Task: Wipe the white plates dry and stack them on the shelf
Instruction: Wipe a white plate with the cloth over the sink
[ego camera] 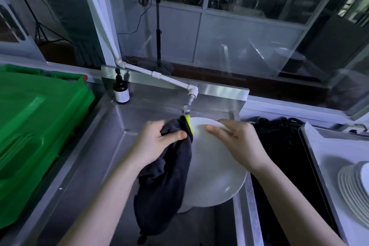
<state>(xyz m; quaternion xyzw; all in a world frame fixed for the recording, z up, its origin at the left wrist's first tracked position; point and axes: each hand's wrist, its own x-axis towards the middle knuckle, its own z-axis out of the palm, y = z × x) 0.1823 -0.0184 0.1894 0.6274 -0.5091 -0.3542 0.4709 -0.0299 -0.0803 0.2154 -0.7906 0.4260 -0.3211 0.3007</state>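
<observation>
1. Plate (215,166), white, is held tilted over the sink (95,158), just below the tap (186,109), between both hands.
2. The left hand (157,142) grips a dark cloth (165,185) with a yellow edge. Its thumb is curled over the cloth and holds it against the plate's left rim. The rest of the cloth hangs down over the sink.
3. The right hand (237,140) holds the plate's upper right rim, with the thumb on the face and the fingers curled behind.
4. A stack (355,183) of white plates lies on a pale-lined tray (317,162) at the far right, well apart from the held plate.
5. Between sink and tray, a dark basin (279,146) holds something black; what it is cannot be told.
6. A brown bottle (121,91) stands at the sink's back left corner, near the white pipe (159,75) that runs to the tap.
7. A green crate (36,126) sits left of the sink.
</observation>
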